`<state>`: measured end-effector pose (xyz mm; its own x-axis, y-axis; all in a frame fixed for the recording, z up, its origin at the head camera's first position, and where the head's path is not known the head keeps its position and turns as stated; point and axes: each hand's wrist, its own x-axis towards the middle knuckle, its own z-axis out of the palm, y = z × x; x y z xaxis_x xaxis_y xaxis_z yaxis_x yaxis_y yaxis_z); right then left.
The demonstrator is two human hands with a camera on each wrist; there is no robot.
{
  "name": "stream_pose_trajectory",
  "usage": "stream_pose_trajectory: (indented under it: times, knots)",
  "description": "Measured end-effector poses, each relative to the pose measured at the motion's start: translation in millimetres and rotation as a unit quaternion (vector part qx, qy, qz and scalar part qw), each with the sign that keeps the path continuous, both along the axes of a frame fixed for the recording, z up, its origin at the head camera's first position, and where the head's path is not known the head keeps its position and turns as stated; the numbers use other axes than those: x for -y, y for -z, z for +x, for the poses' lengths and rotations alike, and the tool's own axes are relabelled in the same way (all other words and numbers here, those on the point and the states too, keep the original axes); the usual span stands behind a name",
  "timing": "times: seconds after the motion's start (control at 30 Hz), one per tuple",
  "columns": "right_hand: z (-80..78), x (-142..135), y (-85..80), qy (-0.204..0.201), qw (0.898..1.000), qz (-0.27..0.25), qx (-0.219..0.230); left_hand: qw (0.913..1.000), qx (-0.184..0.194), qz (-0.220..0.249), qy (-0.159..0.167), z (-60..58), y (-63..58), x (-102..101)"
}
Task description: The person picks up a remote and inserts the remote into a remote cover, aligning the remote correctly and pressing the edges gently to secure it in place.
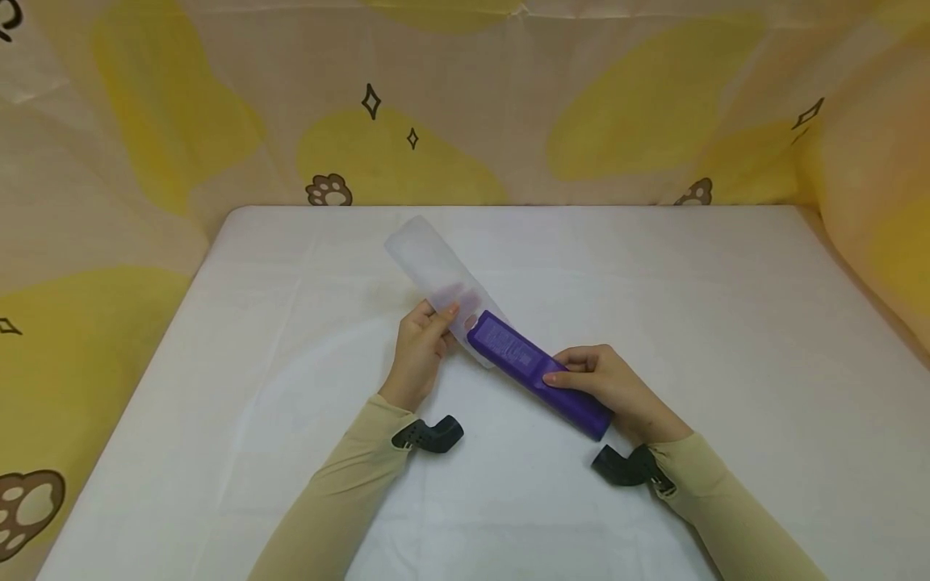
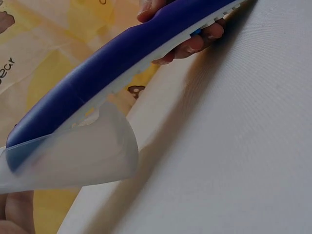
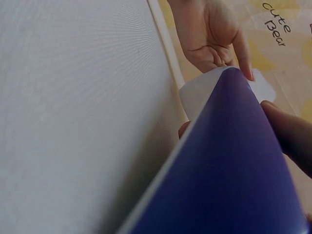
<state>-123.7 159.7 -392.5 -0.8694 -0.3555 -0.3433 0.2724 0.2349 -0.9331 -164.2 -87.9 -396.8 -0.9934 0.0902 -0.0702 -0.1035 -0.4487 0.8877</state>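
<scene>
A remote control (image 1: 519, 355) with a purple, labelled back slants across the middle of the table, held above it. Bumps like buttons line its pale underside in the left wrist view. The right hand (image 1: 610, 383) grips its lower half, thumb on the purple back and fingers underneath. Pinched in the left hand (image 1: 420, 351) is a translucent soft cover (image 1: 425, 254), long and narrow, pointing to the upper left. The remote's far end sits just inside the mouth of the cover (image 2: 107, 151), most of its length outside.
A white cloth covers the table (image 1: 291, 484). Behind it and at the sides hangs a yellow-patterned curtain (image 1: 450, 97) with paw prints. Black wrist cameras sit on the left wrist (image 1: 432, 436) and right wrist (image 1: 628, 468), close to the table.
</scene>
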Motion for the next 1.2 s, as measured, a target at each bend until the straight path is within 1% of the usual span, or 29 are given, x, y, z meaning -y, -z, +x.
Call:
stream_pose_trajectory:
  times: [0.13, 0.43, 0.7, 0.87, 0.93, 1.0, 1.1, 1.2]
  knots:
    - [0.1, 0.2, -0.9, -0.006, 1.000, 0.005, -0.004, 0.9999, 0.001, 0.012, 0.006, 0.1, -0.6, -0.3]
    - [0.1, 0.2, -2.0, -0.027, 0.999, 0.028, -0.024, 0.9997, 0.003, 0.016, 0.020, -0.1, 0.2, -0.9]
    - [0.3, 0.0, -1.9, -0.035, 0.998, 0.029, -0.044, 0.9984, 0.015, 0.006, 0.055, 2.3, -0.7, -1.7]
    - [0.9, 0.3, -2.5, -0.023, 0.998, 0.031, -0.045, 0.9956, 0.014, 0.026, 0.088, 3.8, -1.7, -1.7]
    - [1.2, 0.5, -3.1, -0.017, 0.998, 0.033, -0.045, 0.9948, 0.019, 0.030, 0.095, 4.1, -2.3, -1.9]
    - [1.5, 0.8, -3.5, -0.014, 0.998, 0.033, -0.045, 0.9947, 0.024, 0.030, 0.096, 4.3, -3.0, -2.5]
    - [1.7, 1.2, -3.8, -0.007, 0.999, 0.030, -0.040, 0.9953, 0.032, 0.026, 0.087, 4.2, -3.8, -3.1]
    - [1.7, 1.6, -3.8, 0.001, 0.999, 0.026, -0.033, 0.9966, 0.026, 0.019, 0.076, 4.2, -3.7, -3.3]
